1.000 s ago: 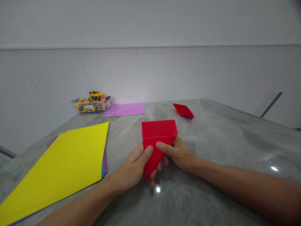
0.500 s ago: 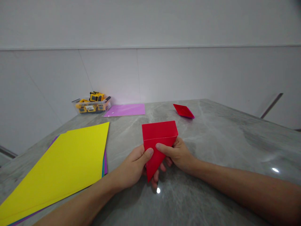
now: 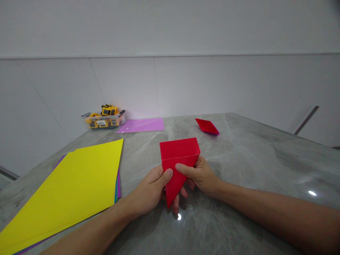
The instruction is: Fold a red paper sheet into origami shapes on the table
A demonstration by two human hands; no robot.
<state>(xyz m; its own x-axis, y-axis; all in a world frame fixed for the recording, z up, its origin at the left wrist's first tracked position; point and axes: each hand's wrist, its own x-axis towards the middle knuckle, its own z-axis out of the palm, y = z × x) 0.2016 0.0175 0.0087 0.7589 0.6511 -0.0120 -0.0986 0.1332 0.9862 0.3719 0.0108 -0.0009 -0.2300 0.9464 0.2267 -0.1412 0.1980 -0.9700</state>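
Observation:
A folded piece of red paper (image 3: 179,150) is held just above the grey table, its wide edge away from me and its point toward me. A crease runs across its upper part. My left hand (image 3: 152,187) grips its left side, thumb on top and fingers underneath. On the right side, my right hand (image 3: 203,175) pinches it with the thumb lying across the front. The fingers behind the paper are partly hidden.
Left lies a stack of coloured sheets, yellow paper (image 3: 77,187) on top. At the back are a clear plastic box (image 3: 103,122) of yellow toy vehicles, a pinkish-purple sheet (image 3: 145,125) and a red and magenta folded paper (image 3: 207,126). All rest on the marble-patterned table (image 3: 260,170).
Almost nothing differs. The whole view has shifted slightly, and both hands keep the same hold on the red paper.

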